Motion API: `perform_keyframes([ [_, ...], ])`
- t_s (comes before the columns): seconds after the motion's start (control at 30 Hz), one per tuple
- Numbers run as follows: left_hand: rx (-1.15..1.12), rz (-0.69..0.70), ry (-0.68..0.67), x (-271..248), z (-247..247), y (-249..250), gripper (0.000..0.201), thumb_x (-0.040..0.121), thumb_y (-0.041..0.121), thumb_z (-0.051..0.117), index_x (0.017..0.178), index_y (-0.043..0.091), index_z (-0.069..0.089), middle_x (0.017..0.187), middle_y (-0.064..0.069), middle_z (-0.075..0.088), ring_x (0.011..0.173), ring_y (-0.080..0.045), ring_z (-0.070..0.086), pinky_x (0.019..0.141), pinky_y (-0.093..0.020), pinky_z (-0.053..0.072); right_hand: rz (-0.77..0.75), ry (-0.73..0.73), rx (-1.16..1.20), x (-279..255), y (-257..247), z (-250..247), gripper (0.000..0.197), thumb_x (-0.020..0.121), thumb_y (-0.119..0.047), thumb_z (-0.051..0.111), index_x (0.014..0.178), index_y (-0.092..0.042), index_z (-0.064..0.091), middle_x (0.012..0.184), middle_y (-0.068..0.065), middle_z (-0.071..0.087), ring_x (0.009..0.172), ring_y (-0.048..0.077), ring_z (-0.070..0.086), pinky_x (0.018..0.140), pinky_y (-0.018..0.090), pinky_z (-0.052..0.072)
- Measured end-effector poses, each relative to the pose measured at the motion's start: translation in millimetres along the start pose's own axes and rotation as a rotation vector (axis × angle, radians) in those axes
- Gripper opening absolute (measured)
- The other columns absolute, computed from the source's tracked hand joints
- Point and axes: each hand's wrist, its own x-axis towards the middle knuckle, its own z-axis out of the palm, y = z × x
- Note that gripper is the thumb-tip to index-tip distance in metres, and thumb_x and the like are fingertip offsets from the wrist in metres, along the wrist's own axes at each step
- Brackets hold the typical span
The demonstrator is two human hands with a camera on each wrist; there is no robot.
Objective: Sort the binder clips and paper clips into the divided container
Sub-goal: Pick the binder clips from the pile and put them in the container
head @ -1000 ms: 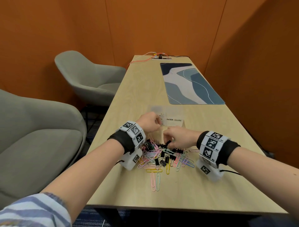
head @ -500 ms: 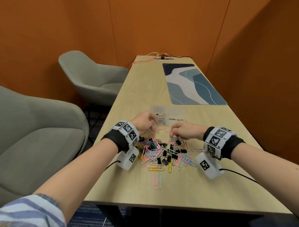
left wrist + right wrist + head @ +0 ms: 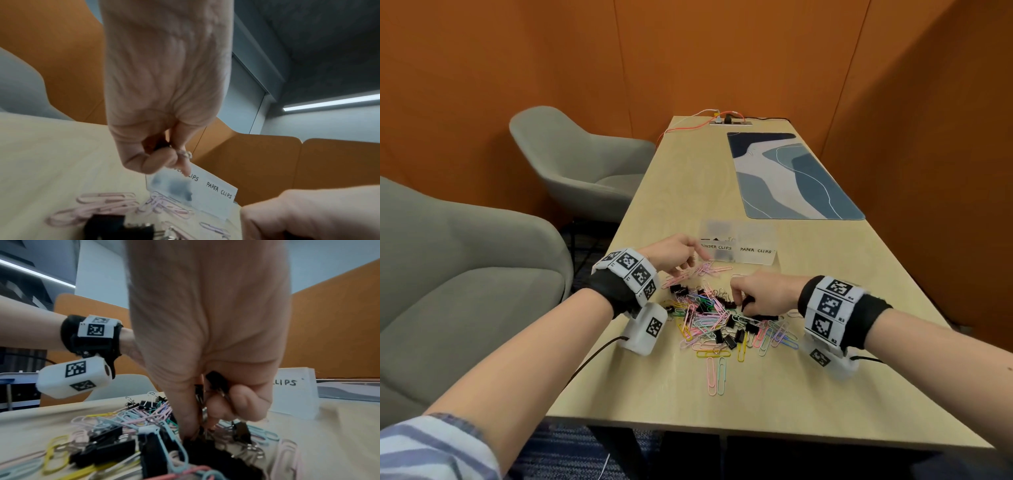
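A mixed pile of coloured paper clips and black binder clips (image 3: 722, 318) lies on the wooden table (image 3: 688, 394). Just behind it stands the clear divided container (image 3: 739, 240), labelled BINDER CLIPS on the left and PAPER CLIPS on the right. My left hand (image 3: 688, 262) hovers at the front of the binder clips side. Its fingers are curled round a black binder clip (image 3: 159, 146) with a wire handle showing. My right hand (image 3: 736, 298) is down in the pile, gripping black binder clips (image 3: 216, 381) in its curled fingers. Several pink paper clips (image 3: 107, 204) lie in front of the container.
A blue patterned mat (image 3: 791, 178) lies at the far right of the table. A power socket with an orange cable (image 3: 729, 121) sits at the far end. Two grey chairs (image 3: 571, 161) (image 3: 465, 274) stand to the left. Orange walls close in the back and right.
My right hand rose towards the container's front, then came back down into the pile. My left hand has stayed by the binder clips label.
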Motion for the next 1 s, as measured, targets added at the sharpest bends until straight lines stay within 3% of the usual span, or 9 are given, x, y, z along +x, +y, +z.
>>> perform_keyframes([
  [0.1,0.177,0.009,-0.002,-5,-4,-4,0.033,0.101,0.017,0.03,0.099,0.015,0.063,0.075,0.002,0.044,0.061,-0.011,0.039,0.053,-0.023,0.036,0.005,-0.005,-0.011,3,2,1,0.008,0.088,-0.01,0.053,0.095,-0.014,0.051,0.103,0.009,0.063,0.087,0.021,0.048,0.077,0.031,0.042],
  [0.17,0.353,0.035,0.005,-7,-7,-11,0.036,0.1,0.035,0.037,0.095,0.015,0.067,0.094,0.001,0.058,0.081,-0.015,0.054,0.068,-0.028,0.044,0.001,-0.004,-0.011,5,5,1,0.01,0.088,-0.01,0.05,0.09,-0.019,0.048,0.102,0.007,0.065,0.086,0.02,0.049,0.08,0.033,0.045],
  [0.23,0.498,0.052,0.038,-11,-11,-18,0.04,0.092,0.051,0.049,0.093,0.014,0.065,0.098,-0.001,0.064,0.092,-0.017,0.057,0.078,-0.03,0.043,-0.005,0.028,0.04,4,9,-2,0.009,0.088,-0.011,0.05,0.091,-0.02,0.051,0.086,-0.002,0.06,0.083,0.018,0.05,0.075,0.028,0.043],
  [0.3,0.564,0.044,0.032,-14,-13,-24,0.044,0.081,0.058,0.061,0.096,0.016,0.062,0.093,0.003,0.063,0.092,-0.015,0.055,0.078,-0.029,0.04,0.013,0.059,0.149,1,12,-8,0.013,0.09,-0.014,0.053,0.102,-0.017,0.056,0.073,-0.009,0.05,0.075,0.016,0.049,0.063,0.02,0.04],
  [0.4,0.61,0.022,-0.014,-18,-13,-28,0.049,0.074,0.054,0.072,0.105,0.018,0.063,0.1,0.004,0.057,0.096,-0.015,0.05,0.079,-0.028,0.037,0.051,0.08,0.19,-3,18,-16,0.025,0.089,-0.019,0.059,0.113,-0.013,0.057,0.073,-0.011,0.046,0.071,0.012,0.047,0.059,0.014,0.036],
  [0.63,0.619,0.091,0.019,-13,-7,-30,0.038,0.075,0.042,0.075,0.103,0.019,0.066,0.108,0.0,0.06,0.107,-0.02,0.055,0.078,-0.027,0.037,0.039,0.017,0.075,-4,6,-8,0.028,0.084,-0.016,0.064,0.11,-0.009,0.056,0.077,-0.007,0.048,0.08,0.018,0.047,0.063,0.022,0.04],
  [0.73,0.632,0.122,0.04,-15,-6,-28,0.039,0.075,0.038,0.076,0.106,0.018,0.064,0.098,0.002,0.056,0.094,-0.018,0.052,0.073,-0.026,0.035,0.059,0.019,0.0,0,3,-4,0.026,0.084,-0.013,0.061,0.109,-0.009,0.054,0.093,0.004,0.054,0.085,0.021,0.048,0.077,0.032,0.044],
  [0.9,0.621,0.079,0.047,-18,-11,-34,0.05,0.07,0.045,0.078,0.108,0.019,0.056,0.094,0.003,0.053,0.093,-0.018,0.052,0.073,-0.029,0.039,0.09,0.041,0.044,-2,8,-10,0.029,0.087,-0.017,0.061,0.112,-0.008,0.049,0.092,0.004,0.049,0.084,0.023,0.047,0.073,0.029,0.04],
  [1.0,0.631,0.097,0.052,-19,-10,-38,0.042,0.073,0.045,0.076,0.101,0.018,0.06,0.083,0.006,0.052,0.093,-0.019,0.053,0.068,-0.028,0.037,0.112,0.019,0.034,-3,11,-11,0.023,0.086,-0.019,0.062,0.102,-0.014,0.046,0.092,0.004,0.05,0.084,0.024,0.048,0.074,0.031,0.042],
])
